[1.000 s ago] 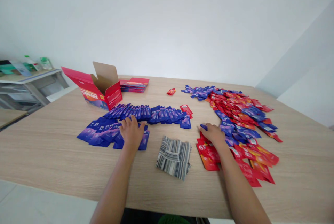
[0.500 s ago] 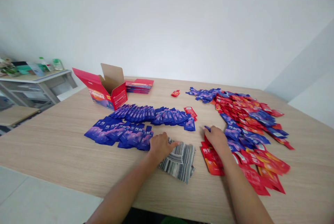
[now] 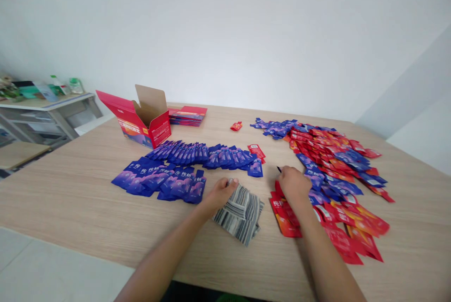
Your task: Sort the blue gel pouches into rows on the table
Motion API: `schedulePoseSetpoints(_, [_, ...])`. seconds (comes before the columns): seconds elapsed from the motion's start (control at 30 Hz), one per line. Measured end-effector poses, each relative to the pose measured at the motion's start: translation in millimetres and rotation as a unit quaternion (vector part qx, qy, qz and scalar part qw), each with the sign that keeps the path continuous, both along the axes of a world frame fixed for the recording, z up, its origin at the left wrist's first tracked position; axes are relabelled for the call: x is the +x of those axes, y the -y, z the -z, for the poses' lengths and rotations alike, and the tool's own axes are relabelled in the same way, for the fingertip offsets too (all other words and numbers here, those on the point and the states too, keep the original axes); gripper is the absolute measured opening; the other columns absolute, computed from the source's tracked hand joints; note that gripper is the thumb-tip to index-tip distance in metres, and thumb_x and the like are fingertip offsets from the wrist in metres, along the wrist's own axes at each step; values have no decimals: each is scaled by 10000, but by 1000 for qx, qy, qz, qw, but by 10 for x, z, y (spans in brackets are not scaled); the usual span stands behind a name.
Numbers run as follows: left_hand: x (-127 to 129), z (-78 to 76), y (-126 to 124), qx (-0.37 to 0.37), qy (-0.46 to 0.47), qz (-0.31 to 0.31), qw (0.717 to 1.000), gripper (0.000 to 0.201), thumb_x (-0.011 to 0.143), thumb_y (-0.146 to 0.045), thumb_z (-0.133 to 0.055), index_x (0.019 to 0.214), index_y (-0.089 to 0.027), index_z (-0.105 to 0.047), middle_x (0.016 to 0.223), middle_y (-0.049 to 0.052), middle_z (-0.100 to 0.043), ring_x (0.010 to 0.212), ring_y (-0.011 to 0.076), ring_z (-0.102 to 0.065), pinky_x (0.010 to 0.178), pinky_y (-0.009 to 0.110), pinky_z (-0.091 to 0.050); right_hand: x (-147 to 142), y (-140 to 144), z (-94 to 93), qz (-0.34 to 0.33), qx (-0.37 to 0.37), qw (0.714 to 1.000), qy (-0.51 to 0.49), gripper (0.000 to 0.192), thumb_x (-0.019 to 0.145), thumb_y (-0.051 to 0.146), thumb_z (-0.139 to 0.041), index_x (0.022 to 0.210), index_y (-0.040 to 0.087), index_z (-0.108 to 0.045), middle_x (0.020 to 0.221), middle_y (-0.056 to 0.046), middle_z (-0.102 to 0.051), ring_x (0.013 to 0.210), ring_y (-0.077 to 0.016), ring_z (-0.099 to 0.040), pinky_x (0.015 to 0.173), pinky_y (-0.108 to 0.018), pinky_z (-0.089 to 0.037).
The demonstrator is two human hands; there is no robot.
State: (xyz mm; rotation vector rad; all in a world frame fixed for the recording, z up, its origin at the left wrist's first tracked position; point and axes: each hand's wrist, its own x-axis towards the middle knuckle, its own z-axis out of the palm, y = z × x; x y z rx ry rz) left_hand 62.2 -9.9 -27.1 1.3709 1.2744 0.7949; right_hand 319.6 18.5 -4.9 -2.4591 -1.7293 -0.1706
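Pale wood counter (image 3: 70, 198) is carrying everything. Left hand (image 3: 220, 194) is resting its loosely curled, empty grip on the near-left corner of the striped cloth (image 3: 239, 212), while right hand (image 3: 294, 184) is pinching 1 blue sachet (image 3: 279, 169) just beyond its fingertips, beside the mixed red and blue pile (image 3: 334, 175).

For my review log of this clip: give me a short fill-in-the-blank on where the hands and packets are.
The left hand rests on the ____ cloth.
The fanned rows of sachets beside it are all ____.
The right hand lies at the mixed pile of blue and ____ sachets.
The red box stands ____.
Missing: striped; blue; red; open
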Motion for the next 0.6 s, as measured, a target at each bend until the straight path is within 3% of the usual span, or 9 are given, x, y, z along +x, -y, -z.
schedulePoseSetpoints(0.1, [-21, 5, 35, -143, 167, 50, 974, 441, 635, -512, -831, 839, -201, -595, 726, -25, -642, 680, 157, -601, 655, 273, -477, 26, 7, -20, -7, 140, 990, -31, 346, 977, 224, -390, 1092, 136, -705, 1099, -187, -704, 977, -285, -682, 819, -386, -495])
schedulePoseSetpoints(0.2, [-35, 30, 32, -230, 257, 70, 936, 495, 448, -348, -952, 800, -144, -670, 766, 32, -713, 692, 167, -646, 706, 298, -517, -22, -21, 26, -72, 289, 940, -168, 383, 1002, 332, -368, 1066, 153, -700, 1109, -157, -696, 1032, -268, -635, 907, -406, -491])
schedulePoseSetpoints(0.3, [-26, 63, -7, -274, 274, 72, 919, 491, 442, -354, -956, 775, -97, -704, 753, 74, -725, 672, 177, -665, 711, 317, -533, -192, -51, 102, -157, 361, 828, -399, 425, 973, 527, -447, 996, 182, -696, 1027, -101, -696, 979, -251, -633, 895, -449, -542])
schedulePoseSetpoints(0.37, [-17, 79, -26, -284, 279, 61, 915, 471, 480, -369, -941, 791, -101, -709, 743, 70, -725, 655, 178, -669, 702, 326, -539, -354, -52, 141, -179, 341, 716, -582, 443, 912, 618, -553, 1015, 208, -684, 1028, -54, -688, 902, -225, -653, 799, -446, -599])
schedulePoseSetpoints(0.43, [-15, 81, -29, -288, 286, 50, 913, 432, 518, -351, -927, 802, -113, -706, 739, 58, -725, 649, 174, -670, 700, 324, -544, -517, -33, 159, -187, 304, 620, -698, 433, 868, 639, -626, 919, 212, -675, 901, -20, -688, 809, -200, -656, 771, -456, -618])
schedulePoseSetpoints(0.5, [-23, 65, -16, -293, 295, 54, 908, 402, 547, -322, -922, 811, -116, -700, 741, 58, -728, 656, 172, -675, 704, 319, -546, -653, -2, 156, -191, 283, 559, -756, 377, 846, 596, -688, 902, 223, -671, 883, -9, -702, 800, -188, -661, 789, -461, -622])
schedulePoseSetpoints(0.6, [-38, 13, 13, -300, 319, 65, 897, 384, 591, -309, -918, 840, -123, -694, 751, 68, -736, 672, 174, -683, 718, 321, -552, -788, 49, 128, -190, 266, 511, -795, 303, 851, 536, -715, 934, 248, -673, 948, -16, -732, 892, -199, -680, 848, -475, -613])
